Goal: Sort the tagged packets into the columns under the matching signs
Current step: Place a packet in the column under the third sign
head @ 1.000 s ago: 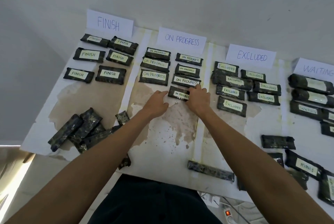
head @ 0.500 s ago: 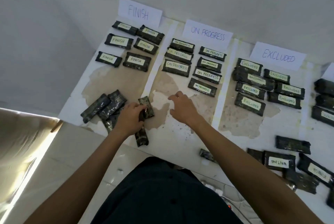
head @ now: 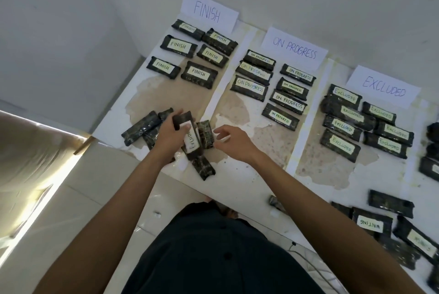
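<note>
Left hand (head: 169, 135): grips a dark wrapped packet with a white tag (head: 192, 143).
Right hand (head: 234, 143): holds nothing, fingers loosely bent, just beside that packet.

Our left hand (head: 168, 137) gripped a packet (head: 193, 145), thumb pressed across its upper end, fingers curled behind. Our right hand (head: 234, 143) hovered just beside it, palm down, fingers loosely bent, holding nothing. Our left arm (head: 114, 203) and right arm (head: 308, 198) stretched forward, bare, angling inward.
</note>
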### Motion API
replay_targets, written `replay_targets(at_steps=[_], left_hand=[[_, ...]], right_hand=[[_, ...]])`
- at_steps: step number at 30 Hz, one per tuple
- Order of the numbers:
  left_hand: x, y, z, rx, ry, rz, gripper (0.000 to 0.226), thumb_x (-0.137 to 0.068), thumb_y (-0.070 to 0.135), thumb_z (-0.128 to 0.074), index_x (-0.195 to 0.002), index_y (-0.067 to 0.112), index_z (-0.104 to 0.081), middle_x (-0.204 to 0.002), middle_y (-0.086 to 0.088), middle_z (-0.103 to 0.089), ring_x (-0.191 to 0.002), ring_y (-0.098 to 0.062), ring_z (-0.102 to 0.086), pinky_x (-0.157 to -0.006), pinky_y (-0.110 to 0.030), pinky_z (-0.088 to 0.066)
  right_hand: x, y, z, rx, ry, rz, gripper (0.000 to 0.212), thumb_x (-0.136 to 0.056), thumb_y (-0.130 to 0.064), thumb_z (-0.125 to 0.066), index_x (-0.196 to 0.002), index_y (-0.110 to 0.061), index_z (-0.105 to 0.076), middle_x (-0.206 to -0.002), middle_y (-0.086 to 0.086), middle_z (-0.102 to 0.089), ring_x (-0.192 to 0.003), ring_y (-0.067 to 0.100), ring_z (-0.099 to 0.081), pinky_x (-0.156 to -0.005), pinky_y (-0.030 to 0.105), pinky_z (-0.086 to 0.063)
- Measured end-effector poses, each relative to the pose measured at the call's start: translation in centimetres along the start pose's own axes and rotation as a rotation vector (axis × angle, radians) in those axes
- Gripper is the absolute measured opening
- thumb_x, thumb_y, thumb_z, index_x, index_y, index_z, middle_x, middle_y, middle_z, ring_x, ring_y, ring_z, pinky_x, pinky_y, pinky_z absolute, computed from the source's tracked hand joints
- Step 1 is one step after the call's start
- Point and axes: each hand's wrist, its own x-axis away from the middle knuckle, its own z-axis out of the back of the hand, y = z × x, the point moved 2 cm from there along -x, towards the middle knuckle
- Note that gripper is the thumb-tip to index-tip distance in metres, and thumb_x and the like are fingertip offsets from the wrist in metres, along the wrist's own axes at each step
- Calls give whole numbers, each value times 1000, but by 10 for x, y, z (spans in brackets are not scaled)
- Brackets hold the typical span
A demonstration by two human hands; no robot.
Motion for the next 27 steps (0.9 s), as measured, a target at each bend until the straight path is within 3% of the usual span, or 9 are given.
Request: replay_targets(at_steps=[2, 4, 9, 13, 16, 19, 22, 25, 27], left_hand=[[1, 6, -2, 242, 3, 91, 43, -93, 4, -51, -135, 12, -42, -119, -11, -63, -111, -30, -60, -95, -51, -48], [5, 12, -9, 386, -19, 128, 36, -95, 2, -46, -130, 3, -44, -112, -14, -65, -106, -31, -61, -89, -48, -51], [8, 17, -21, 491, 9, 209, 14, -98, 9, -41, -105, 5, -52, -92, -11, -64, -91, -27, -61, -81, -44, -52], [3, 11, -25, 327, 19, 266, 9, -97, 17, -47, -98, 13, -56, -95, -9, -64, -99, -27, -60, -85, -45, -51], [1, 14, -30, 286, -1, 224, 27, -93, 14, -55, -118, 4, -51, -112, -14, -64, -104, -28, -62, -84, -43, -54], [4, 21, -38, 81, -43, 99, 27, -91, 12, -57, -118, 7, -54, -110, -11, -65, -99, -25, -65, -82, -40, -56], [3, 31, -50, -207, -173, -88, 21, -89, 15, -60, -110, 15, -61, -102, -6, -67, -95, -24, -65, -85, -40, -55], [3, 37, -67, -392, -252, -219, 21, -88, 20, -63, -108, 17, -64, -95, 1, -67, -92, -18, -63, -82, -31, -52], [5, 39, -80, -485, -291, -253, 26, -89, 25, -62, -114, 19, -62, -99, 3, -65, -93, -15, -61, -78, -26, -49]], right_hand=[[2, -6, -2, -103, -15, -11, 39, -82, -24, -71, -119, -21, -60, -108, -4, -63, -90, 13, -61, -66, 21, -47], [4, -10, -4, -175, -34, -10, 40, -82, -23, -72, -119, -19, -60, -108, 0, -65, -90, 14, -62, -70, 25, -53], [5, -15, -4, -260, -48, -27, 34, -86, -15, -68, -119, -16, -60, -110, 8, -68, -95, 21, -66, -74, 28, -57], [4, -12, 2, -223, 9, -43, 33, -84, -13, -69, -116, -18, -61, -103, 4, -68, -88, 16, -65, -69, 24, -54], [5, -11, 6, -223, -4, -63, 38, -83, -14, -71, -118, -18, -59, -95, 0, -69, -88, 15, -66, -73, 26, -54], [4, -11, 11, -254, 34, -88, 44, -84, -21, -70, -124, -19, -53, -101, 1, -68, -91, 15, -65, -76, 27, -52], [6, -16, 23, -334, 122, -63, 43, -86, -25, -68, -125, -19, -52, -106, 3, -65, -85, 17, -66, -67, 20, -50], [12, -10, 37, -313, 178, -41, 33, -89, -19, -65, -120, -15, -57, -106, 5, -66, -74, 18, -67, -57, 14, -49], [19, 2, 48, -353, 237, -75, 25, -90, -16, -63, -114, -13, -60, -105, 7, -67, -70, 16, -68, -58, 15, -52]])
